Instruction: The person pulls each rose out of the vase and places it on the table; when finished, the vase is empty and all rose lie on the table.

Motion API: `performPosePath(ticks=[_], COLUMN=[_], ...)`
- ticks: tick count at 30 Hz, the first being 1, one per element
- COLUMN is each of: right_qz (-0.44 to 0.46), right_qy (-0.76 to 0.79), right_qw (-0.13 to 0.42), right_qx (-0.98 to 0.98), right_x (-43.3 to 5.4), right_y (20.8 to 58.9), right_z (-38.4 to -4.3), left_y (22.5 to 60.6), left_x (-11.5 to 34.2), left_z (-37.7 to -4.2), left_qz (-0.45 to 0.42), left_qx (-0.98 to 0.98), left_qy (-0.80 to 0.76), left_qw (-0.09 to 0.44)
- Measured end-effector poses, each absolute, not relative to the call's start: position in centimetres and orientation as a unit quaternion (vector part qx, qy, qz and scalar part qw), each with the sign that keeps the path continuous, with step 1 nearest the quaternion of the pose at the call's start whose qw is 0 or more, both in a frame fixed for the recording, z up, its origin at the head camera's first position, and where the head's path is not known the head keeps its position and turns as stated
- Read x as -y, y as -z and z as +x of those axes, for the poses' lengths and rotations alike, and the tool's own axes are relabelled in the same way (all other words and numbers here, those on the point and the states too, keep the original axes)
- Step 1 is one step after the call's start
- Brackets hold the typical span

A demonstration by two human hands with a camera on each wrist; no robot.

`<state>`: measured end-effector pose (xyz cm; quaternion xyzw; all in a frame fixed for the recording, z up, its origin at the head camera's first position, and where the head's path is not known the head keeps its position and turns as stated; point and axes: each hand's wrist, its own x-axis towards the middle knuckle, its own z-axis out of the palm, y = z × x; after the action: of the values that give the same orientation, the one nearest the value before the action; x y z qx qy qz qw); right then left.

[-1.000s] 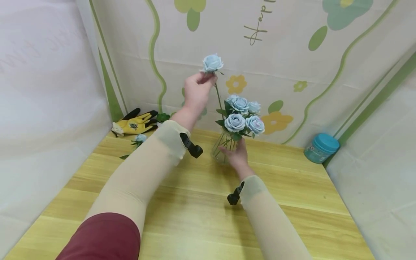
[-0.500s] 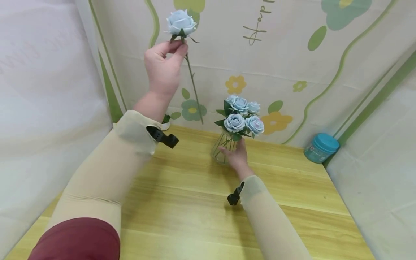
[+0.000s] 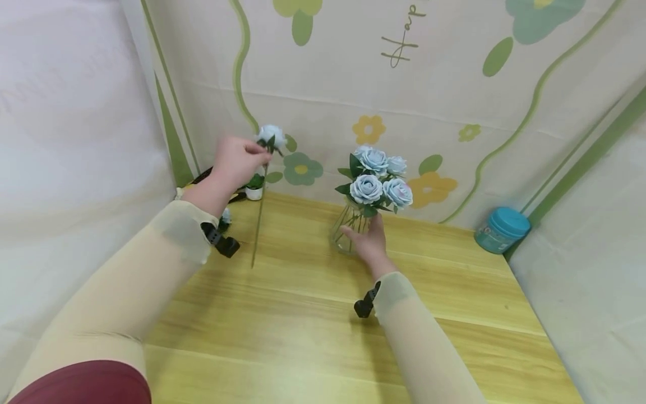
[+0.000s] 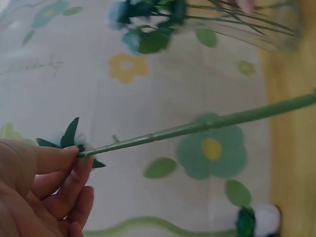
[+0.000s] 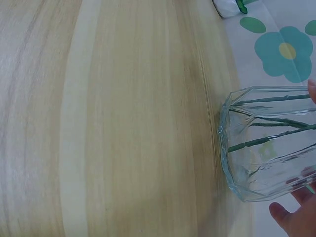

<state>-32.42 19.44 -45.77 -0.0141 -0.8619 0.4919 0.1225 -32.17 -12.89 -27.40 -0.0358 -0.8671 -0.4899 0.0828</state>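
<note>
A single light blue artificial rose [image 3: 271, 136] hangs upright from my left hand [image 3: 236, 163], which pinches its green stem [image 4: 187, 129] between thumb and fingers just below the bloom. The bare stem points down over the table's left side. At the back middle stands a clear faceted glass vase [image 5: 271, 143] with several blue roses [image 3: 366, 189] and green leaves in it. My right hand [image 3: 370, 247] grips the vase low on its right side; some fingers are hidden behind the glass. In the right wrist view the stems show through the glass.
Another blue rose [image 3: 225, 217] lies at the left, partly behind my left wrist. A small potted plant [image 3: 254, 187] and mostly hidden yellow-black gloves [image 3: 204, 177] sit at the back left. A blue-lidded tub [image 3: 502, 230] stands at the back right, by the cloth wall.
My left hand moved from near the vase up and left with the rose, then came down further left. The right hand stays on the vase, which has not moved.
</note>
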Motion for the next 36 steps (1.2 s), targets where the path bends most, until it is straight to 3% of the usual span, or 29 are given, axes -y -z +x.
performPosePath(ticks=[9, 16, 25, 36], right_qz=[-0.014, -0.014, -0.016, -0.01], right_qy=[-0.484, -0.486, -0.492, -0.485], right_qw=[0.12, 0.117, 0.118, 0.121], right_qx=[0.867, 0.866, 0.862, 0.866], right_x=[-19.7, -19.7, -19.6, -19.6], right_y=[45.9, 45.9, 46.0, 45.9], right_z=[-32.7, -32.7, -32.7, -32.8], left_y=[36.3, 40.7, 43.1, 43.0], left_x=[16.6, 17.5, 17.6, 17.7], left_z=[-33.9, -34.4, -34.1, -34.3], left_qz=[-0.046, -0.034, 0.006, 0.025], left_qx=[0.945, 0.957, 0.961, 0.974], left_qy=[0.32, 0.262, 0.242, 0.194], left_qw=[-0.052, -0.117, -0.132, -0.113])
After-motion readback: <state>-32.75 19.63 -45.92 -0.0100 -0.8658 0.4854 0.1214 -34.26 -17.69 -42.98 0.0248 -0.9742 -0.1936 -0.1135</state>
